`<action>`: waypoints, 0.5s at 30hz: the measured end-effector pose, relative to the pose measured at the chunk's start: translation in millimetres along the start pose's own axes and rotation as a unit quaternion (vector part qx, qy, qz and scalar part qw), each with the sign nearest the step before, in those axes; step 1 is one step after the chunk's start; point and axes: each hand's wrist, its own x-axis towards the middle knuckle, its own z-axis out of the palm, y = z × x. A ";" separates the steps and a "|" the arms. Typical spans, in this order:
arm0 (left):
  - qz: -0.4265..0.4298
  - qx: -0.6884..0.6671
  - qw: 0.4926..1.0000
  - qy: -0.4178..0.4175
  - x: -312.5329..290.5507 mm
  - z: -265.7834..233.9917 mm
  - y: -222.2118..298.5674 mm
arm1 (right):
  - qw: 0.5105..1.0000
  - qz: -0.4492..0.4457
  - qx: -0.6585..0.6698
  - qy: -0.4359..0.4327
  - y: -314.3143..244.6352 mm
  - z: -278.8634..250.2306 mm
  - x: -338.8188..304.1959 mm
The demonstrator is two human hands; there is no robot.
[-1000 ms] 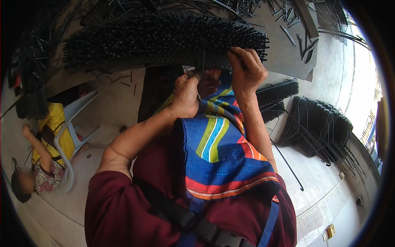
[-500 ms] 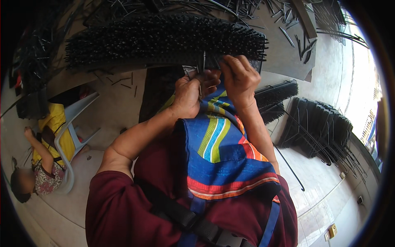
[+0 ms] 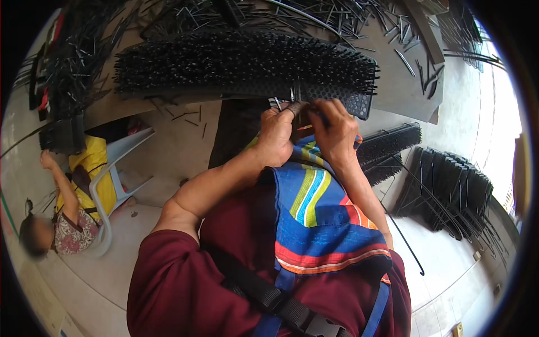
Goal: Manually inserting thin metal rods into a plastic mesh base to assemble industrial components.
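A long black bristled panel (image 3: 241, 67) lies across the table edge in front of me, dense with short upright black bristles. Along its near right side, a perforated strip (image 3: 353, 105) shows bare holes. Just below that edge, my left hand (image 3: 277, 133) is closed around a few thin dark strips (image 3: 279, 103), whose shiny ends stick up past the thumb. My right hand (image 3: 336, 128) is beside it, under the perforated part, with its fingers curled into a pinch. What those fingertips hold is hidden. A striped blue apron (image 3: 331, 224) covers my lap.
Loose dark strips (image 3: 359, 22) are scattered over the brown tabletop (image 3: 393, 95). To the right, several bristled black panels with long hooked wires (image 3: 449, 185) stand on the floor. At the left, another person (image 3: 73, 224) sits by a pale plastic chair (image 3: 109, 185).
My right hand has come closer to my left, its fingers lower against the panel's near edge. The whole view has shifted slightly, so everything appears farther right and lower.
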 end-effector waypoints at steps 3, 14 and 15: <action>0.010 0.000 1.000 -0.003 -5.0 7.9 0.3 | 0.995 0.028 -0.095 0.009 -1.8 4.0 11.8; 0.007 0.058 0.998 0.004 -4.5 -2.8 -17.2 | 0.988 0.006 -0.139 -0.066 4.5 -4.0 3.3; -0.009 0.054 0.998 0.003 -6.3 0.9 -17.3 | 0.992 0.019 -0.109 -0.060 3.7 -7.9 -2.9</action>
